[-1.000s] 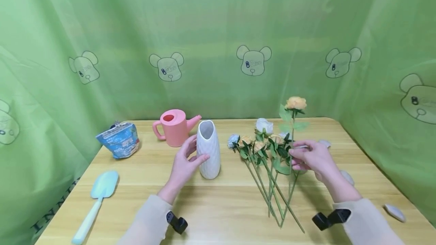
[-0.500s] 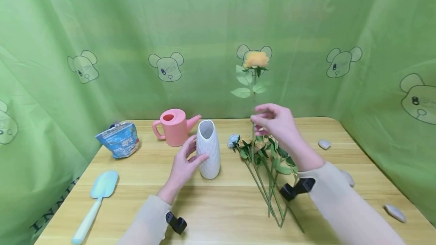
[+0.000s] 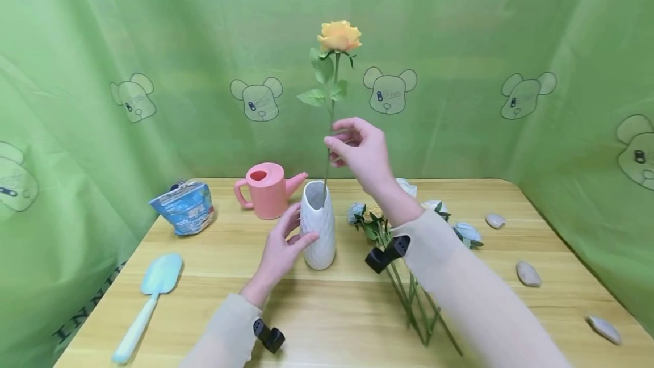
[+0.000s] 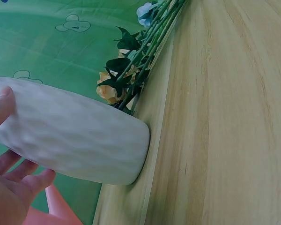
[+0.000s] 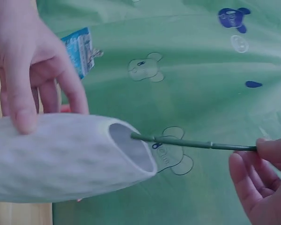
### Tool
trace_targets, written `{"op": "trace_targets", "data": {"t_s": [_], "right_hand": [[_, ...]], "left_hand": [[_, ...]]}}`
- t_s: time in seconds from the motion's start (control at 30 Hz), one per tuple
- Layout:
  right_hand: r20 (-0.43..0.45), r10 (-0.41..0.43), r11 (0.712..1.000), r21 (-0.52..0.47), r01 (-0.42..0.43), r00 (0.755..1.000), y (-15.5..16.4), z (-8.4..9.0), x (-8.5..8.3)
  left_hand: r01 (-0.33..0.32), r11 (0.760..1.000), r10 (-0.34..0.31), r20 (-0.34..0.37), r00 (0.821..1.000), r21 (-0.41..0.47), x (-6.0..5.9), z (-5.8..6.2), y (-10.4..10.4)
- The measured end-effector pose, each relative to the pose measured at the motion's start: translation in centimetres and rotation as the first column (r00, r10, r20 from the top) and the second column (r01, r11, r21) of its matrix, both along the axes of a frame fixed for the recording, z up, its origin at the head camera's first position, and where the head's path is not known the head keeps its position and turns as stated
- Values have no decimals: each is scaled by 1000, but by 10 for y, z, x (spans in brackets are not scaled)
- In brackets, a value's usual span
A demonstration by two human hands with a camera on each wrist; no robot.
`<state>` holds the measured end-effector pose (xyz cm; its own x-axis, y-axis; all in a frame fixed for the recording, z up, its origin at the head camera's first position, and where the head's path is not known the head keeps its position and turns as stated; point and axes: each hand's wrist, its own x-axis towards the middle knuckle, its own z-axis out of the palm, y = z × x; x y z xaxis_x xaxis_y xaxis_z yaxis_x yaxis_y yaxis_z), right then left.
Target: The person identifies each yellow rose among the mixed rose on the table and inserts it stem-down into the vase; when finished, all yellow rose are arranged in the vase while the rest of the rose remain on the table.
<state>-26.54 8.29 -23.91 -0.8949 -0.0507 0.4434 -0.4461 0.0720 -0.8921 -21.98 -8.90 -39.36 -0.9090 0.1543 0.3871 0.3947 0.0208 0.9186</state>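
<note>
A white textured vase [image 3: 319, 237] stands upright on the wooden table, its cut-out mouth facing up. My left hand [image 3: 282, 249] holds it from the left, fingers behind and thumb across the front; the left wrist view shows the thumb on the vase wall [image 4: 79, 131]. Above the mouth, my right hand [image 3: 360, 149] pinches the green stem of a yellow-orange rose [image 3: 339, 37], bloom up. In the right wrist view the lower tip of the stem [image 5: 187, 142] is just inside the vase opening, with the right fingers [image 5: 267, 154] further up the stem.
Several more flowers [image 3: 419, 311] lie on the table [image 3: 327, 322] to the right, partly under the right forearm. A pink watering can [image 3: 268, 192] stands behind the vase. At left are a blue bag [image 3: 186, 209] and a pale blue trowel [image 3: 148, 302]. Stones [image 3: 528, 274] lie at right.
My right hand has lifted the yellow-orange rose from above the other flowers and carried it left and up, bringing its stem end to the vase mouth. My left hand stays on the vase.
</note>
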Motion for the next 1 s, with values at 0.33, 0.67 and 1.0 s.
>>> {"op": "trace_targets", "data": {"t_s": [0.33, 0.67, 1.0], "right_hand": [[-27, -34, 986, 162, 38, 999, -8, -43, -10], [-50, -68, 954, 289, 79, 996, -5, -73, -5], [13, -93, 910, 406, 79, 996, 38, -95, 27]], "left_hand": [[8, 1000, -8, 1, 1000, -5, 2, 2, 1], [9, 1000, -10, -8, 1000, -27, 1, 0, -1], [-15, 999, 15, 0, 1000, -31, 2, 0, -1]]}}
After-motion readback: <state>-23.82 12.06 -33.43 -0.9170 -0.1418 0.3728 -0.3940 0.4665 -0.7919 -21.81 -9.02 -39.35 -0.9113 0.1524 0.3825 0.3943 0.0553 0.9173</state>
